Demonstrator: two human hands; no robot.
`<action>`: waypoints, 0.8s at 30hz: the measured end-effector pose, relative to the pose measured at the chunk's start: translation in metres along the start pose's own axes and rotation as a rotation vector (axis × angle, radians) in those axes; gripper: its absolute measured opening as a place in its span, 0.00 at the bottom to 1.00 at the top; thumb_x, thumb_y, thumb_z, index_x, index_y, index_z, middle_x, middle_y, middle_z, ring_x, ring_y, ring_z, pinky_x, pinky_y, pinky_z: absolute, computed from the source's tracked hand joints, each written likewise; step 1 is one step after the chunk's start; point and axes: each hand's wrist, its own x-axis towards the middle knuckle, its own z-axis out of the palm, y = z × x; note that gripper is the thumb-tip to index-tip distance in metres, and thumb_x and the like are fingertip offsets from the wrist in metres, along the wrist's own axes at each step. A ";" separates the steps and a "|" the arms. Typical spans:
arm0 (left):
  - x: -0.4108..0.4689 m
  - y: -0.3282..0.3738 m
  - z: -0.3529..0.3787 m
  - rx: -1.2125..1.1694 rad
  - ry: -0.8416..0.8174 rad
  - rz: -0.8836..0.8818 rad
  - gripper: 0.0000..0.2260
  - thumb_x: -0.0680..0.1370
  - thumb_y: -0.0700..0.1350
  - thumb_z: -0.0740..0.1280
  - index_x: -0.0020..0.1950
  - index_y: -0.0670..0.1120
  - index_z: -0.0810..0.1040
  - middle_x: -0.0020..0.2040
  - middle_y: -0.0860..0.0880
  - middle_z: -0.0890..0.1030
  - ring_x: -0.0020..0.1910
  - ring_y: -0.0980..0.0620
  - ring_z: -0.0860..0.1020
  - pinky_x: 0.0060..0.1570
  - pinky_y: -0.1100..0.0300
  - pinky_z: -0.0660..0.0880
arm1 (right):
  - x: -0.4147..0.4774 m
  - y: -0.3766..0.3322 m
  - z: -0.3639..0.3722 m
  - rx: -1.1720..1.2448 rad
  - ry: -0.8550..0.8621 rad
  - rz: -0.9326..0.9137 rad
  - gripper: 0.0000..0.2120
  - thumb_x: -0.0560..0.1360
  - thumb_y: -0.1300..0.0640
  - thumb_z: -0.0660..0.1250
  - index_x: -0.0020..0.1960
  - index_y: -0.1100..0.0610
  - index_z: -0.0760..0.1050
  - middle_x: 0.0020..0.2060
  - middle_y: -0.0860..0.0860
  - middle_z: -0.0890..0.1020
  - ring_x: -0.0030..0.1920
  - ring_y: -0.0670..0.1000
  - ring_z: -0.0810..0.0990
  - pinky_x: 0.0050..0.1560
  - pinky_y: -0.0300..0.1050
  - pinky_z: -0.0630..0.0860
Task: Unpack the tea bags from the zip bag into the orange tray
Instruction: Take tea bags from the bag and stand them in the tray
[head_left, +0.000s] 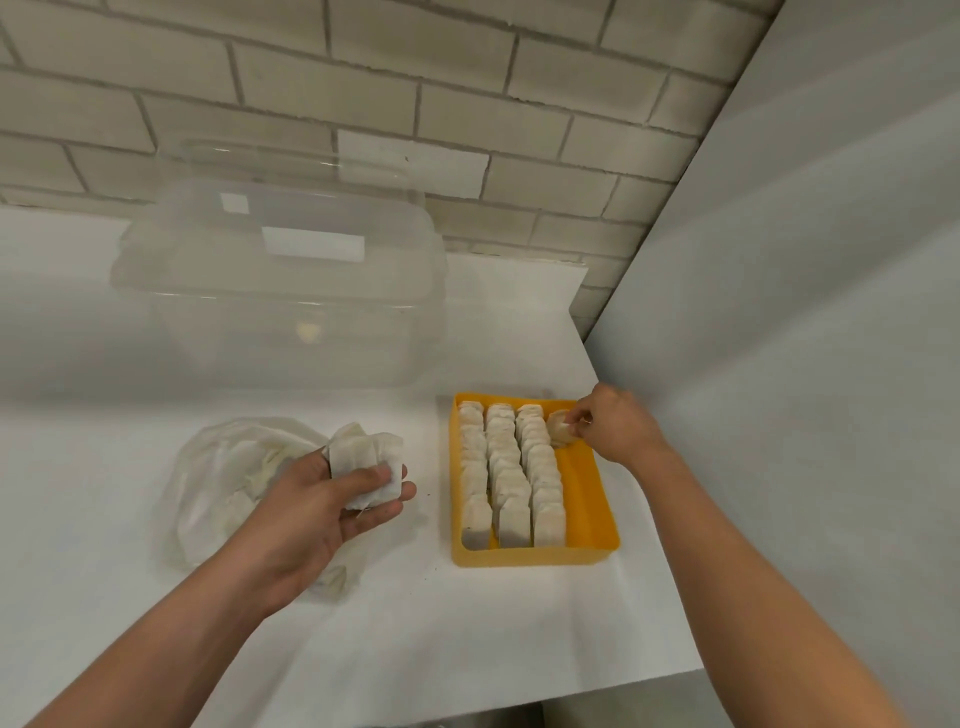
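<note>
My right hand (608, 423) pinches 1 tea bag (560, 427) at the far end of the orange tray (587, 499), starting row 4 beside 3 full rows (511, 478). My left hand (332, 499) grips a spare bunch (366, 460) over the zip bag (234, 467), ready to feed. No writing is readable anywhere.
</note>
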 end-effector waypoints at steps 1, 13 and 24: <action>0.000 0.000 0.000 -0.003 0.008 0.000 0.10 0.80 0.33 0.68 0.61 0.35 0.80 0.51 0.41 0.87 0.53 0.42 0.87 0.42 0.60 0.83 | 0.003 0.000 0.002 -0.007 -0.009 0.001 0.07 0.78 0.57 0.71 0.53 0.51 0.86 0.52 0.50 0.81 0.45 0.49 0.77 0.44 0.46 0.78; 0.003 0.000 0.004 -0.008 0.045 -0.024 0.11 0.80 0.34 0.68 0.62 0.35 0.79 0.53 0.40 0.87 0.54 0.42 0.87 0.43 0.60 0.84 | 0.008 -0.003 0.023 -0.045 0.210 0.041 0.06 0.79 0.54 0.70 0.53 0.51 0.85 0.51 0.51 0.81 0.49 0.54 0.81 0.41 0.45 0.76; 0.005 0.002 0.003 0.010 0.033 -0.037 0.11 0.81 0.35 0.68 0.62 0.34 0.79 0.54 0.39 0.86 0.54 0.42 0.87 0.43 0.60 0.84 | -0.004 0.001 0.002 -0.153 0.101 -0.044 0.04 0.79 0.52 0.70 0.51 0.49 0.84 0.47 0.48 0.77 0.45 0.49 0.74 0.40 0.43 0.72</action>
